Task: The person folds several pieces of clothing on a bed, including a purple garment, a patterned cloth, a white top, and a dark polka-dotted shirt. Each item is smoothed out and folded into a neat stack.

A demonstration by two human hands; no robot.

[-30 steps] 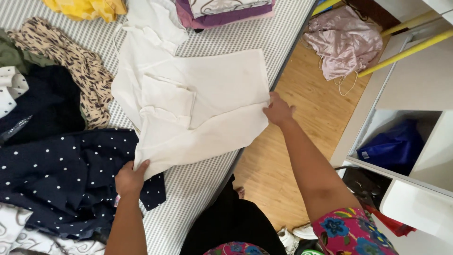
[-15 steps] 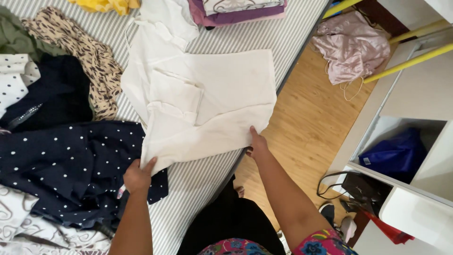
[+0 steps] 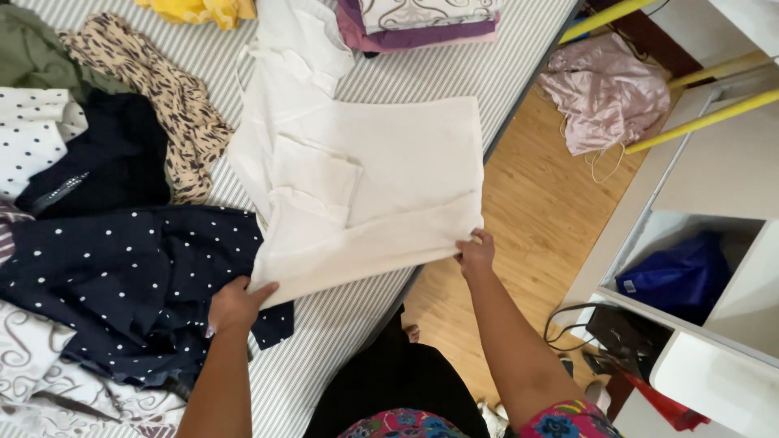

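Observation:
A white garment [image 3: 381, 186] lies spread on the grey striped bed [image 3: 341, 324]. My left hand [image 3: 235, 304] grips its near left corner, over a navy polka-dot garment [image 3: 122, 284]. My right hand [image 3: 475, 253] pinches the garment's near right corner at the bed's edge. The near hem is lifted slightly between both hands.
A leopard-print cloth [image 3: 154, 105], a black top [image 3: 105, 162], a green garment [image 3: 32, 57] and a yellow one [image 3: 199, 10] lie on the left. Folded purple and patterned clothes [image 3: 414, 20] sit at the top. A pink garment [image 3: 604, 93] lies on the wooden floor; white shelves hold a blue bag [image 3: 677, 276].
My right hand has slid along the white garment's edge to its near right corner. The left hand has kept its corner. The garment lies flatter and more squared.

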